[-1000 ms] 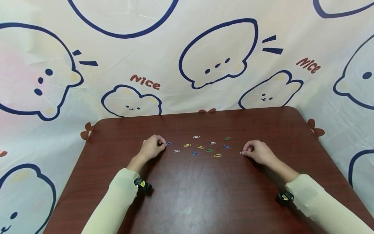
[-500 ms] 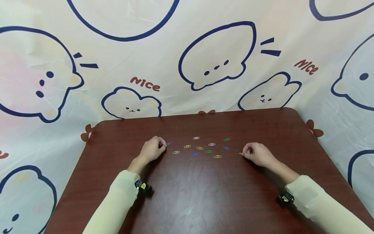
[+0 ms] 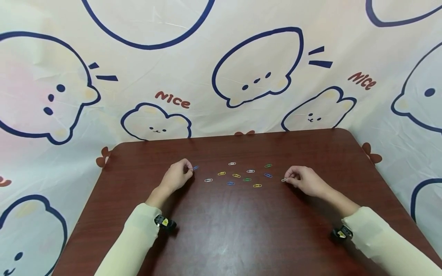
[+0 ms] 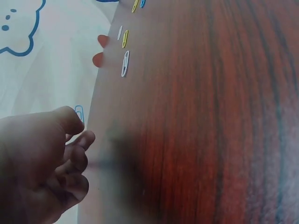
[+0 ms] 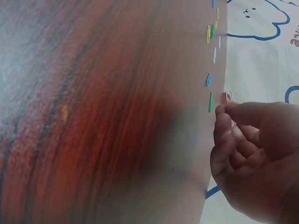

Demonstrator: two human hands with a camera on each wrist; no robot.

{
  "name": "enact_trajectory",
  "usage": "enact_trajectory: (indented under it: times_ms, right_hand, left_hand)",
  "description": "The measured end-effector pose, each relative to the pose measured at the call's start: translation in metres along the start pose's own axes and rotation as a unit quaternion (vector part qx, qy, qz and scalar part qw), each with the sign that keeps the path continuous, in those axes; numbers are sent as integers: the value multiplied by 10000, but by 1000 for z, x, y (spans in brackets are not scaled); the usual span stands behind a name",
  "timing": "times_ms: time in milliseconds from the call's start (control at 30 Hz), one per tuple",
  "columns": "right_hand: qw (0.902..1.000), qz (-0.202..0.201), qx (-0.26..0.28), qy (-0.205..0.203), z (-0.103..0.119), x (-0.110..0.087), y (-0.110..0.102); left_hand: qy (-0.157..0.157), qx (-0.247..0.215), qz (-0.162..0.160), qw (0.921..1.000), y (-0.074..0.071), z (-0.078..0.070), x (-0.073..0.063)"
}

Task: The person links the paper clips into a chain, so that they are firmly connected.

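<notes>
On the left of the head view, my left hand (image 3: 177,175) pinches a blue paper clip (image 3: 195,167) between thumb and forefinger. The left wrist view shows that blue paper clip (image 4: 80,113) sticking out past the fingertips. Over on the right, my right hand (image 3: 305,180) grips a white paper clip (image 3: 283,180) by one end, its loop pointing left. That white paper clip (image 5: 229,96) stands upright from the pinch in the right wrist view, with the other fingers curled below. Both hands are close over the brown table (image 3: 221,222).
Between the hands several paper clips lie scattered: a white one (image 3: 208,180), a yellow one (image 3: 221,173), a blue one (image 3: 230,183), a green one (image 3: 268,166) and others. A patterned cloth (image 3: 200,76) hangs behind the table's far edge.
My left hand has shifted left and slightly away with the blue paper clip, widening its distance from the loose clips. My right hand has moved only slightly, still holding the white paper clip.
</notes>
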State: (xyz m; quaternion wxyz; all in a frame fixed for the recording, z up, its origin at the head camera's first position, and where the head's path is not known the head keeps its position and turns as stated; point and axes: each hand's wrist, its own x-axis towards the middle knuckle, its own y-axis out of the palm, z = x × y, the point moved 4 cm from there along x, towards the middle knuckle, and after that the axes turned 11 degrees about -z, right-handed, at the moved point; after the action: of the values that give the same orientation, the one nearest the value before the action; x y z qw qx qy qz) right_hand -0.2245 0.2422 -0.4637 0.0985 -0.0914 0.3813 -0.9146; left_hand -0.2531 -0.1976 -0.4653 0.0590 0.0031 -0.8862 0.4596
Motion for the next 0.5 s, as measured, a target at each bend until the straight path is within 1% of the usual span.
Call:
enact_trajectory:
  times_ms: [167,233,400,500]
  right_hand:
    - [9990,-210,329,220,4,3,-6]
    - [9982,-331,422,261,6,5,-9]
    - [9962,-618,525,320,13,8,-16]
    - [9946,-716,645,392,18,11,-19]
  left_hand:
    - [76,-296,-67,9995,-4,-5,-3]
    - [207,-461,-113,9987,-6,-9,-3]
    - [636,-757,-343,9945,-10,-23,-2]
    - [819,-907,-378,9918,-10,-34,-2]
